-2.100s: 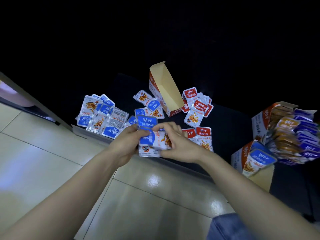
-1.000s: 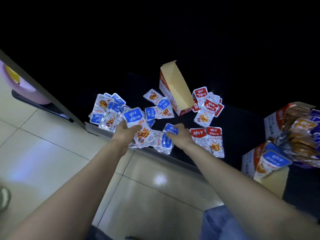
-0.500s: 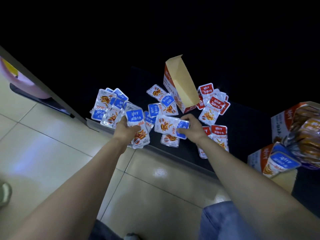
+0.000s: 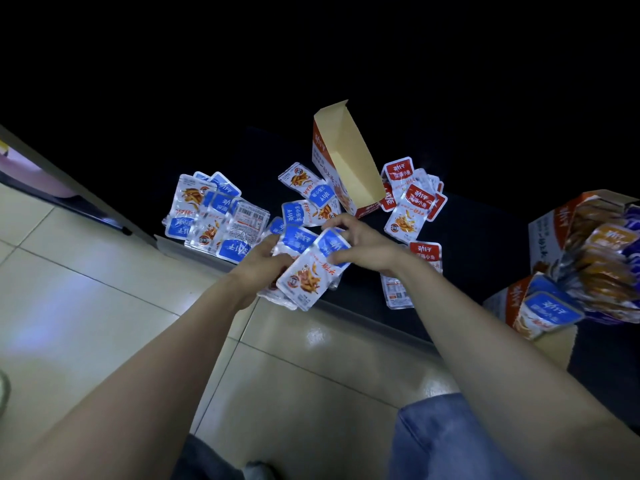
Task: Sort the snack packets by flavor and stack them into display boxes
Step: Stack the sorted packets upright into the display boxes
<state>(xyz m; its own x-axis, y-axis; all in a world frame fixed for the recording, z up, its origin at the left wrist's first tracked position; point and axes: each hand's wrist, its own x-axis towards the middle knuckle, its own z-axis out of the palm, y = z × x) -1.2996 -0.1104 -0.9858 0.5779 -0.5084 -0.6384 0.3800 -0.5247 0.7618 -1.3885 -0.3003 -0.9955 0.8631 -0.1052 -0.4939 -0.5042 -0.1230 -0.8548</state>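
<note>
Gathering blue-labelled foil snack packets (image 4: 308, 271) over the black table's (image 4: 360, 294) near edge, the left hand (image 4: 263, 268) grips the stack while the right hand (image 4: 367, 247) pinches the top one. Two printed cardboard display boxes (image 4: 547, 233) look filled (a tan-lined open carton (image 4: 353, 164) stands empty), and red-labelled foil packets (image 4: 415, 199) lie loose.

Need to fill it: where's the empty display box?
Head view, centre: the empty display box sits beyond the right hand, between blue packets and red packets.

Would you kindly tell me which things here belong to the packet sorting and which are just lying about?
Part of the job: held blue packets, left hand, right hand, loose blue packets, red packets, empty box, filled boxes.
Just lying about: pink item, floor tiles.
</note>
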